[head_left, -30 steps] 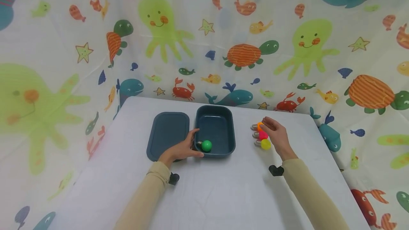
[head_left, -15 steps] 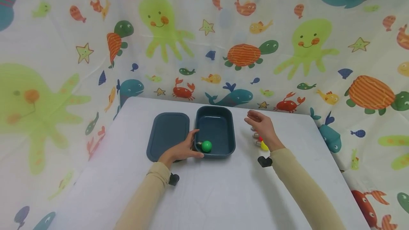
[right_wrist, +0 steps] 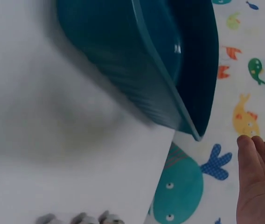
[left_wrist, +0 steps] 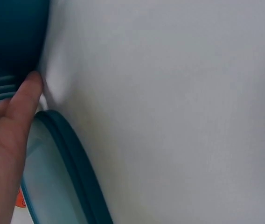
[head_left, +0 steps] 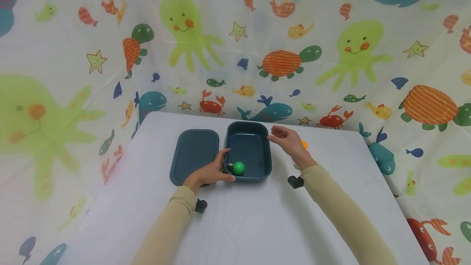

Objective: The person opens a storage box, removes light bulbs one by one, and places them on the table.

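Note:
A dark blue rectangular box (head_left: 250, 150) stands uncovered at mid-table. In its near left corner lies a green light bulb (head_left: 238, 168) with a metal screw base. My left hand (head_left: 207, 173) rests against that corner, thumb along the front wall and fingers at the left side. One straight finger (left_wrist: 25, 98) touches the box's outer wall in the left wrist view. My right hand (head_left: 290, 142) hovers beside the box's right rim, fingers extended and holding nothing. The dark blue lid (head_left: 195, 152) lies flat on the left, partly under my left hand.
Right of the box, several bulbs lie on the white table (head_left: 235, 224). The orange bulb (head_left: 304, 144) shows past my right hand, while the others are largely hidden. Their screw bases (right_wrist: 83, 218) line the right wrist view's bottom edge. A sea-animal printed curtain (head_left: 220, 52) hangs behind.
My right hand has moved left, from above the loose bulbs to the box's right rim. My left hand, the box and the green bulb have stayed in place.

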The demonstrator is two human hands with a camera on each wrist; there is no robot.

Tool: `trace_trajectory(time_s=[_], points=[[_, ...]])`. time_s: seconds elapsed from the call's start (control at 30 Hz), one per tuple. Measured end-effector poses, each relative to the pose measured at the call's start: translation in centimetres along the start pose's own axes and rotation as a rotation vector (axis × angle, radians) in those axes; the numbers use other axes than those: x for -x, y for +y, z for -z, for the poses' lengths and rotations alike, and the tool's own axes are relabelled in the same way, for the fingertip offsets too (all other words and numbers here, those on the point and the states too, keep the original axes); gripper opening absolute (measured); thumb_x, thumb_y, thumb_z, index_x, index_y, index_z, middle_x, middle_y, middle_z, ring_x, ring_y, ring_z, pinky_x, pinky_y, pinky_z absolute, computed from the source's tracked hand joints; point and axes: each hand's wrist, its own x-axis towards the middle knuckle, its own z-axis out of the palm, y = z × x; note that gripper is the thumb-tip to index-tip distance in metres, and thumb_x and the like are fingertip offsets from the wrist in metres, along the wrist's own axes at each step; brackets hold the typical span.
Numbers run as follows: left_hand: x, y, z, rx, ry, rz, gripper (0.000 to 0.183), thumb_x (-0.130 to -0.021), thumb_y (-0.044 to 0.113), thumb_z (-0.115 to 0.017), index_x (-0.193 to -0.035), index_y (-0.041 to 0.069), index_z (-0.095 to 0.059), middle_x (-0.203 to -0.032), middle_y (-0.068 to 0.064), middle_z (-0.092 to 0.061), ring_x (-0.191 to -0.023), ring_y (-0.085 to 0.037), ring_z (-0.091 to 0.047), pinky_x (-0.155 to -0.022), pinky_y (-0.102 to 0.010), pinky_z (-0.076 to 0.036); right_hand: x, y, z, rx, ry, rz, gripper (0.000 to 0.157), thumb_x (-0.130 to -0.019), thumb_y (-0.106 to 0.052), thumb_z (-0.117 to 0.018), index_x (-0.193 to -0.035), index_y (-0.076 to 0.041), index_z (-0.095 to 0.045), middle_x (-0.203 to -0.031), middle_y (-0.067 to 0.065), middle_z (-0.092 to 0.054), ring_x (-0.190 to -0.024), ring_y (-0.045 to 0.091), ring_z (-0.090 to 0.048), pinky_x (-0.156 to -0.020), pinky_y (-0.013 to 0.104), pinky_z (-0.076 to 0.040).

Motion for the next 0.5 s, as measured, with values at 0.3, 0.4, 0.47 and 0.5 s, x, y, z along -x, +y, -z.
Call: trace_trajectory(time_s=[0.3, 0.4, 0.47, 0.5], points=[[-0.6, 0.2, -0.1, -0.014, 0.016, 0.017, 0.107, -0.081, 0.033, -0.081, -0.154, 0.032, -0.002, -0.163, -0.013, 0.000, -0.148, -0.032, -0.012, -0.117, -0.049, -0.020, -0.8, -0.8, -1.6, 0.064, -0.103, 0.010, 0.064, -0.090, -0.031, -0.072, -0.146, -0.010, -0.045, -0.143, 0.010, -0.051, -0.131, 0.028, -0.049, -0.108, 0.046, -0.039], [-0.8, 0.3, -0.2, -0.015, 0.017, 0.021, 0.106, -0.082, 0.033, -0.080, -0.153, 0.033, -0.001, -0.163, -0.013, 0.000, -0.148, -0.032, -0.012, -0.117, -0.049, -0.020, -1.1, -0.9, -2.3, 0.098, -0.138, 0.008, 0.064, -0.090, -0.031, -0.072, -0.144, -0.010, -0.047, -0.142, 0.009, -0.052, -0.130, 0.027, -0.051, -0.107, 0.045, -0.040], [-0.9, 0.4, -0.2, -0.018, 0.018, 0.024, 0.105, -0.083, 0.032, -0.079, -0.153, 0.033, -0.001, -0.163, -0.013, -0.001, -0.148, -0.032, -0.012, -0.117, -0.050, -0.020, -1.2, -1.0, -2.7, 0.128, -0.165, 0.003, 0.064, -0.089, -0.032, -0.073, -0.143, -0.010, -0.048, -0.141, 0.009, -0.054, -0.128, 0.027, -0.052, -0.106, 0.046, -0.041], [-1.0, 0.4, -0.2, -0.019, 0.018, 0.027, 0.105, -0.083, 0.032, -0.079, -0.153, 0.033, -0.001, -0.163, -0.013, -0.001, -0.148, -0.032, -0.012, -0.117, -0.050, -0.020, -1.3, -1.0, -2.9, 0.143, -0.178, 0.002, 0.063, -0.088, -0.032, -0.073, -0.142, -0.011, -0.049, -0.140, 0.009, -0.055, -0.127, 0.027, -0.052, -0.105, 0.046, -0.042]])
